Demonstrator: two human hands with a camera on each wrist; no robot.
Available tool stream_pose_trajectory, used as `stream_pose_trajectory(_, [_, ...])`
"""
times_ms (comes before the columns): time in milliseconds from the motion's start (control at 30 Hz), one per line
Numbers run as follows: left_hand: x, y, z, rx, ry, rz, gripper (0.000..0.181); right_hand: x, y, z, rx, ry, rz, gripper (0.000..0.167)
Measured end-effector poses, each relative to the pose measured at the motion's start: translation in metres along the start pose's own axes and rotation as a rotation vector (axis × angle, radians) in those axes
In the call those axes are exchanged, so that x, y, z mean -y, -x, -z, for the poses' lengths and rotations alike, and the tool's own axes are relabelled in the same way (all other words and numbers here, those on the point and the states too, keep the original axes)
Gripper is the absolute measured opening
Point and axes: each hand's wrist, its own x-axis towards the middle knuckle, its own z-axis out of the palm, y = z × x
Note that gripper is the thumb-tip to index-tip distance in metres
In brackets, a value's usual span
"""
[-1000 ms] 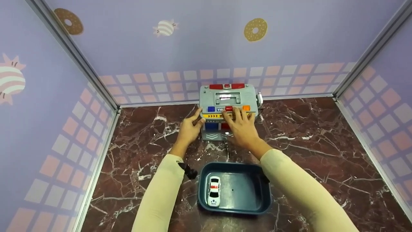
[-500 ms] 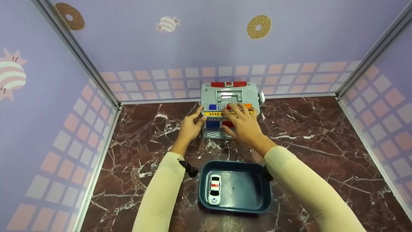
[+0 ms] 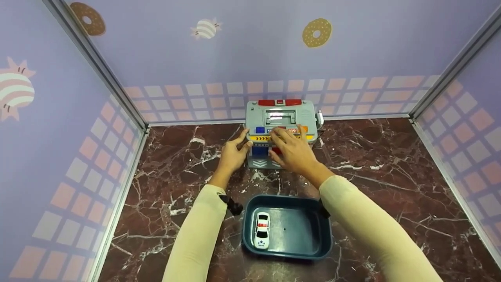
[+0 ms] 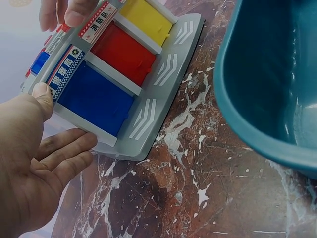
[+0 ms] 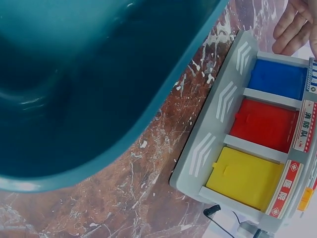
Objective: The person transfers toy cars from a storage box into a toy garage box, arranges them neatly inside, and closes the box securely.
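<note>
A grey toy garage (image 3: 256, 117) stands against the back wall, with coloured buttons on its roof. Its blue door (image 4: 96, 99), red door (image 4: 124, 52) and yellow door (image 4: 147, 21) are all down in the left wrist view. My left hand (image 3: 231, 156) touches the garage's left side, thumb at the front corner and index finger extended along the edge; the other fingers lie loosely beside it. Over the roof's front edge rests my right hand (image 3: 293, 152), its fingertips about the red button, which they mostly cover. The blue button (image 3: 260, 129) stays visible.
A dark teal tray (image 3: 287, 255) sits nearer me on the marbled brown surface (image 3: 184, 164). Inside, at its left, lies a white toy police car (image 3: 262, 231). Patterned walls enclose the back and both sides. A white handset-like part (image 3: 320, 118) hangs on the garage's right side.
My right hand's fingers have shifted left across the roof buttons, uncovering the 119 label. My left hand stays at the garage's left side. The head view has shifted slightly.
</note>
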Motion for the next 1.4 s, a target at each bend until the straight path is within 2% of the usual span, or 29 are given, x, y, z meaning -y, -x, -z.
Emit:
stream_pose_trajectory(233, [-0.002, 0.001, -0.001, -0.011, -0.022, -0.013, 0.061, 0.004, -0.006, 0.000, 0.019, 0.004, 0.040, 0.062])
stream_pose_trajectory(533, [-0.002, 0.000, -0.001, -0.003, 0.006, 0.002, 0.060, 0.011, -0.017, 0.004, 0.125, 0.015, 0.059, 0.065])
stream_pose_trajectory(700, [-0.002, 0.000, 0.000, -0.007, -0.016, 0.001, 0.059, 0.013, -0.020, 0.003, 0.173, 0.009, 0.070, 0.067])
stream_pose_trajectory(1233, [-0.001, 0.001, 0.001, -0.007, -0.016, -0.018, 0.057, 0.016, -0.029, 0.003, 0.212, 0.031, 0.085, 0.079])
stream_pose_trajectory(1400, [-0.001, 0.000, 0.000, -0.009, -0.015, -0.004, 0.058, 0.016, -0.033, 0.004, 0.242, 0.054, 0.087, 0.084])
